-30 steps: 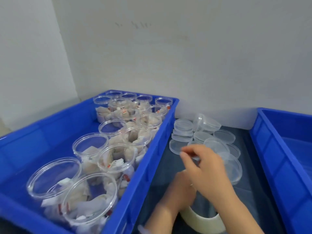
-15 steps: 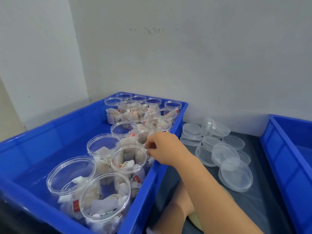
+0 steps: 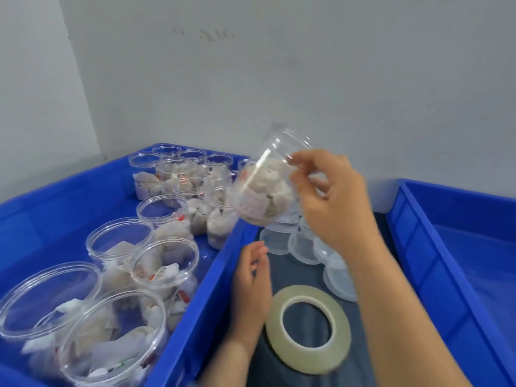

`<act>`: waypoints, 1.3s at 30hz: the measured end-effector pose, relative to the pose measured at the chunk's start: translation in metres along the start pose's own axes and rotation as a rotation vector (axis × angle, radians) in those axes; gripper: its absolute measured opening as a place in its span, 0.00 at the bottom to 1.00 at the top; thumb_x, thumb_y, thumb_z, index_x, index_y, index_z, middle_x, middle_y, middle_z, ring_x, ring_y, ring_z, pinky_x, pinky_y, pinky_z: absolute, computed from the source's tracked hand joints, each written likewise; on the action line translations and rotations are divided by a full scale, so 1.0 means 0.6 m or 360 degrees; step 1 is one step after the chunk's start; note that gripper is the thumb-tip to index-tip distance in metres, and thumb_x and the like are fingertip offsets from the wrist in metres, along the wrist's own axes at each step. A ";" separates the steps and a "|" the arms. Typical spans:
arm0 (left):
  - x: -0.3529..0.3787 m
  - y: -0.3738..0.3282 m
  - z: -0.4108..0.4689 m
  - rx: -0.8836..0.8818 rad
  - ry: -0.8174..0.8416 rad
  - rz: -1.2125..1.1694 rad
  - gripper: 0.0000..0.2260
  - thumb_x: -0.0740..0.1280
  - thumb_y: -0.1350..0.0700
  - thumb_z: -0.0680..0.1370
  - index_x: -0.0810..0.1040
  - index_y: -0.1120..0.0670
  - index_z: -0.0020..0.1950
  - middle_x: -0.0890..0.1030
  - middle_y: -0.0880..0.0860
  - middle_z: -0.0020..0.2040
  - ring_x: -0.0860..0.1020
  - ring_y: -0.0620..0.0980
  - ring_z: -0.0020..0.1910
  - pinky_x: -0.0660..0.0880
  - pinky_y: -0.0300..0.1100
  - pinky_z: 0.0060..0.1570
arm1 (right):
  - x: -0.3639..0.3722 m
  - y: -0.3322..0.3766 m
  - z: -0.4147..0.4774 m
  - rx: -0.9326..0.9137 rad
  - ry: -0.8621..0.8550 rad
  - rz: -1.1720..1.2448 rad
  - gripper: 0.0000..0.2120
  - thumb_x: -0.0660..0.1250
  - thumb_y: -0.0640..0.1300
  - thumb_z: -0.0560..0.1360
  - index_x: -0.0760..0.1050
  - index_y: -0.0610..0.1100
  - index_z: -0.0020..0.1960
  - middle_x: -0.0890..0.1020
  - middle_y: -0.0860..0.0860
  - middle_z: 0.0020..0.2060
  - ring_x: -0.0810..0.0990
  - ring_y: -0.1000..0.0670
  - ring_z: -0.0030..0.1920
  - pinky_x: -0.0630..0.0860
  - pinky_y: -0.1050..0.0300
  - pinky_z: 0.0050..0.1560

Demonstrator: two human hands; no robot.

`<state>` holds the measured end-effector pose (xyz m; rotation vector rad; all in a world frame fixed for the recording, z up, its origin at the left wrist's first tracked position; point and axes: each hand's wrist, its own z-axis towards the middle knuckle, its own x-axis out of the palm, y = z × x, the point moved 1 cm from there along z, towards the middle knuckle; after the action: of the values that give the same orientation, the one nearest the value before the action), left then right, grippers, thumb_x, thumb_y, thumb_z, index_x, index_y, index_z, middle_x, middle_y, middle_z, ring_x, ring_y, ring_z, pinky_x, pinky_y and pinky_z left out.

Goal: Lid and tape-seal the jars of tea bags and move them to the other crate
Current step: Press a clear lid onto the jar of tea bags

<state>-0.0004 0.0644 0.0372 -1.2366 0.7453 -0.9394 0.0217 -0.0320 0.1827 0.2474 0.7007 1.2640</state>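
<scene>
My right hand [image 3: 333,196] grips a clear open jar of tea bags [image 3: 265,185] by its rim and holds it tilted in the air above the left crate's right wall. My left hand [image 3: 252,277] hovers below it over the dark mat with relaxed fingers and holds nothing. The left blue crate [image 3: 212,297] holds several open jars of tea bags [image 3: 164,269]. Clear lids [image 3: 304,248] lie in a pile on the mat, partly hidden by my right arm. A roll of clear tape [image 3: 308,328] lies flat near my left wrist. The right blue crate [image 3: 435,269] shows no jars.
A grey wall [image 3: 279,79] stands close behind both crates. The dark mat [image 3: 287,269] forms a narrow strip between the two crates, taken up by the lids, the tape and my arms.
My right hand went from the lids to the left crate, took hold of a jar and lifted it out to the right. My left hand came off the tape roll and rose.
</scene>
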 end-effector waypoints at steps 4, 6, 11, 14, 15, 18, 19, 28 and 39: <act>0.032 0.028 -0.009 -0.0302 0.0387 0.0202 0.12 0.61 0.67 0.78 0.75 0.54 0.57 0.78 0.50 0.54 0.75 0.46 0.56 0.68 0.33 0.55 | -0.044 -0.062 -0.045 0.0242 0.0270 -0.0460 0.09 0.66 0.34 0.75 0.80 0.42 0.53 0.73 0.63 0.38 0.74 0.46 0.54 0.64 0.69 0.51; 0.068 0.031 -0.048 -0.0302 0.0635 0.0226 0.14 0.60 0.71 0.76 0.75 0.53 0.51 0.79 0.51 0.51 0.77 0.49 0.54 0.71 0.34 0.54 | -0.043 -0.083 -0.072 0.0297 0.0324 -0.0551 0.09 0.66 0.33 0.74 0.80 0.41 0.53 0.73 0.59 0.39 0.72 0.47 0.53 0.61 0.73 0.48; 0.113 0.010 -0.086 -0.0203 0.0993 0.0240 0.11 0.62 0.68 0.74 0.79 0.53 0.44 0.83 0.48 0.41 0.79 0.41 0.41 0.74 0.38 0.44 | -0.032 -0.114 -0.113 0.0367 0.0483 -0.0550 0.09 0.65 0.34 0.75 0.80 0.42 0.53 0.77 0.53 0.42 0.67 0.53 0.50 0.58 0.80 0.50; 0.068 -0.017 -0.043 0.0240 0.0180 0.0235 0.11 0.66 0.65 0.74 0.77 0.50 0.36 0.79 0.45 0.31 0.74 0.35 0.33 0.69 0.34 0.36 | -0.032 -0.124 -0.128 0.0360 0.0528 -0.0506 0.10 0.66 0.35 0.73 0.81 0.43 0.50 0.81 0.53 0.43 0.67 0.56 0.51 0.66 0.70 0.53; 0.052 -0.023 -0.034 0.0425 -0.0144 0.0147 0.07 0.66 0.61 0.74 0.77 0.49 0.39 0.79 0.46 0.36 0.75 0.36 0.37 0.69 0.30 0.38 | -0.033 -0.125 -0.131 0.0343 0.0547 -0.0490 0.09 0.66 0.35 0.72 0.81 0.44 0.49 0.80 0.55 0.42 0.68 0.56 0.51 0.69 0.64 0.54; 0.052 -0.017 -0.012 0.0465 -0.0284 -0.0028 0.20 0.59 0.43 0.73 0.72 0.53 0.59 0.74 0.49 0.57 0.73 0.41 0.55 0.67 0.29 0.55 | -0.028 -0.116 -0.134 0.0228 0.0591 -0.0430 0.10 0.66 0.38 0.70 0.82 0.46 0.47 0.75 0.63 0.36 0.71 0.54 0.48 0.71 0.60 0.51; 0.058 -0.012 -0.003 0.0354 -0.0165 -0.0111 0.27 0.57 0.39 0.73 0.69 0.55 0.65 0.73 0.51 0.62 0.72 0.44 0.60 0.67 0.32 0.60 | -0.025 -0.112 -0.136 0.0186 0.0609 -0.0398 0.11 0.65 0.39 0.69 0.82 0.46 0.48 0.75 0.63 0.36 0.71 0.54 0.48 0.71 0.61 0.51; 0.054 0.013 0.042 0.0256 -0.0055 -0.0345 0.19 0.55 0.41 0.67 0.78 0.50 0.46 0.82 0.53 0.43 0.80 0.52 0.45 0.76 0.44 0.48 | -0.062 -0.193 -0.175 0.1069 0.0075 -0.0498 0.35 0.66 0.49 0.71 0.58 0.49 0.75 0.56 0.48 0.75 0.52 0.51 0.75 0.54 0.50 0.74; 0.064 0.019 0.017 0.0345 0.0153 -0.0402 0.19 0.56 0.41 0.70 0.77 0.52 0.49 0.81 0.55 0.46 0.80 0.51 0.49 0.76 0.43 0.51 | -0.077 -0.226 -0.187 0.0976 0.0373 -0.0860 0.53 0.78 0.50 0.64 0.48 0.46 0.77 0.54 0.54 0.75 0.47 0.53 0.75 0.50 0.59 0.71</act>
<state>0.0277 0.0353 0.0291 -1.1157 0.5525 -1.2600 0.0543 -0.1395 0.0392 0.3799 1.2571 0.5412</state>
